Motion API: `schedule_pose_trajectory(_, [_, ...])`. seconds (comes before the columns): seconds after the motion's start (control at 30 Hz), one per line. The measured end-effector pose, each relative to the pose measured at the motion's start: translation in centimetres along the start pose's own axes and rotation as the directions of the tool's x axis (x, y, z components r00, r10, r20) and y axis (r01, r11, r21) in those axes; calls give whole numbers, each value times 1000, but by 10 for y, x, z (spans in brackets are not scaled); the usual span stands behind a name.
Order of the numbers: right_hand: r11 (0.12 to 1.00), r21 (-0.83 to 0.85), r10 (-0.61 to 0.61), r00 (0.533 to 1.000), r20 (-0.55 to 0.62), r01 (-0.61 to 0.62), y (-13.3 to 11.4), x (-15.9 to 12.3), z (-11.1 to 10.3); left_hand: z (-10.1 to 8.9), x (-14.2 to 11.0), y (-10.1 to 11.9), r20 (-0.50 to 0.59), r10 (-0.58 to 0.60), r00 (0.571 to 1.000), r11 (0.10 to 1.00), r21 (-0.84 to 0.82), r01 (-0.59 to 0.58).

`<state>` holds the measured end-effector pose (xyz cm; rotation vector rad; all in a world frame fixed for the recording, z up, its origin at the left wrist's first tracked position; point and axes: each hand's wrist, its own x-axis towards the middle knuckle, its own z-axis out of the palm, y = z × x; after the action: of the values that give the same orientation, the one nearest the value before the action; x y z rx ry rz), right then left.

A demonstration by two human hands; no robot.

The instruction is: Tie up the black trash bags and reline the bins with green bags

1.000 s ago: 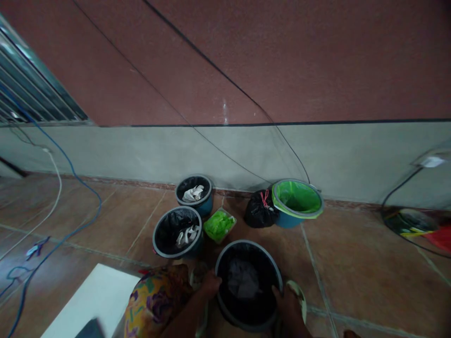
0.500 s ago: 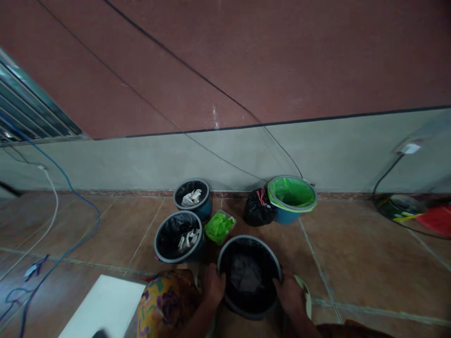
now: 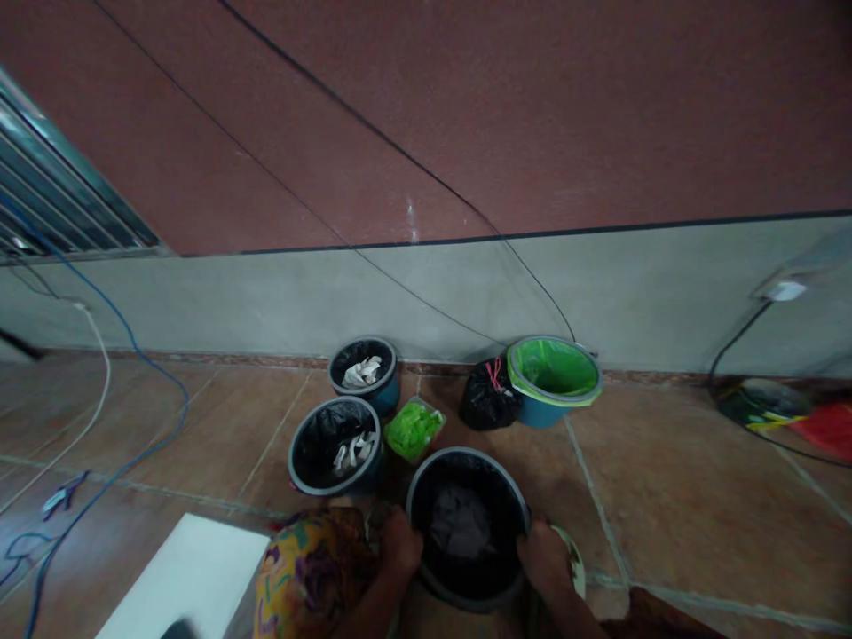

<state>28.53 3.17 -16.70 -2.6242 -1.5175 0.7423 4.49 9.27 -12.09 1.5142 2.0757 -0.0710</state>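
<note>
Between my hands is a bin [image 3: 468, 599] lined with a black bag, and crumpled greyish stuff [image 3: 459, 522] lies at its bottom. My left hand [image 3: 399, 543] is closed on the left side of its rim. On the opposite side my right hand [image 3: 544, 555] grips the rim too. A second black-lined bin [image 3: 299, 484] with white scraps inside stands to the left, and a third bin [image 3: 382, 390] like it sits behind, near the wall. Just beyond the held bin is a small container of bright green plastic bags [image 3: 414, 429].
By the wall stand a tied black bag [image 3: 489, 399] and a blue bin with a green liner [image 3: 542, 413]. A white board [image 3: 190, 577] lies at lower left, with a blue cable [image 3: 133, 470] beyond it. Red and yellow items [image 3: 825, 424] are at far right.
The view has shifted slightly. Both hands keep their hold on the bin's rim, and the bin is nearly where it was. The other bins have not moved.
</note>
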Motion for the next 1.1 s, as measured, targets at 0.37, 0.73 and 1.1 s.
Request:
schedule_pose_trajectory(0.37, [1000, 23, -10, 999, 45, 9, 3, -2, -16, -5, -1, -8, 9, 24, 1000, 999, 36, -24])
schedule_pose_trajectory(0.73, [872, 488, -15, 996, 90, -30, 17, 9, -48, -13, -1, -9, -200, 216, 956, 910, -313, -271])
schedule_pose_trajectory(1.1, [724, 652, 317, 948, -23, -227, 40, 90, -106, -3, 58, 173, -14, 360, 933, 800, -510, -316])
